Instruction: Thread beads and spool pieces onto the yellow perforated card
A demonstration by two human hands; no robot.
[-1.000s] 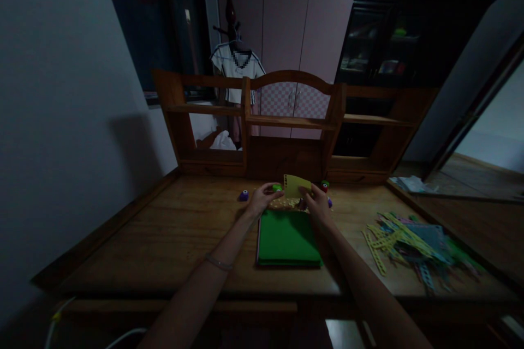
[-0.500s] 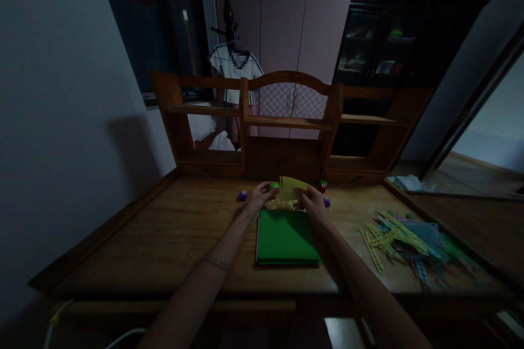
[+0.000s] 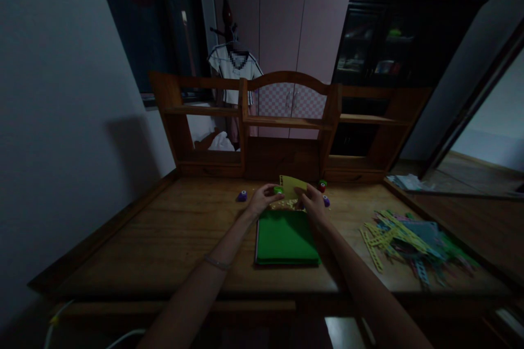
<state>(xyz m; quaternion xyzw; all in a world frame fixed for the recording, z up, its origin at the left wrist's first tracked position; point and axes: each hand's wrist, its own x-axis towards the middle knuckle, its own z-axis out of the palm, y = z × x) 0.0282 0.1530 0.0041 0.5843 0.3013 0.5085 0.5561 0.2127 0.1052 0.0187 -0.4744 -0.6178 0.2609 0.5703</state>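
Observation:
My left hand [image 3: 262,200] is closed around a small green craft punch [image 3: 278,190], right beside the left edge of a yellow sheet [image 3: 291,185]. Small holes run down that edge of the sheet. Between its thumb and fingers my right hand [image 3: 311,202] grips the sheet's right side and holds it tilted up. Below both hands lies a stack of green sheets [image 3: 288,237]. Small pale yellow cut-out bits [image 3: 289,204] are scattered just behind the stack, partly hidden by the hands.
A purple punch [image 3: 242,196] stands left of my hands; another purple punch [image 3: 326,201] and a red and green one [image 3: 322,186] stand right. Punched strips and scraps [image 3: 403,240] are heaped on the desk's right. A wooden shelf [image 3: 286,122] rises along the back edge.
The green punch in my left hand has shifted slightly down and right, and its round top shows more. My right hand and the yellow sheet have hardly moved.

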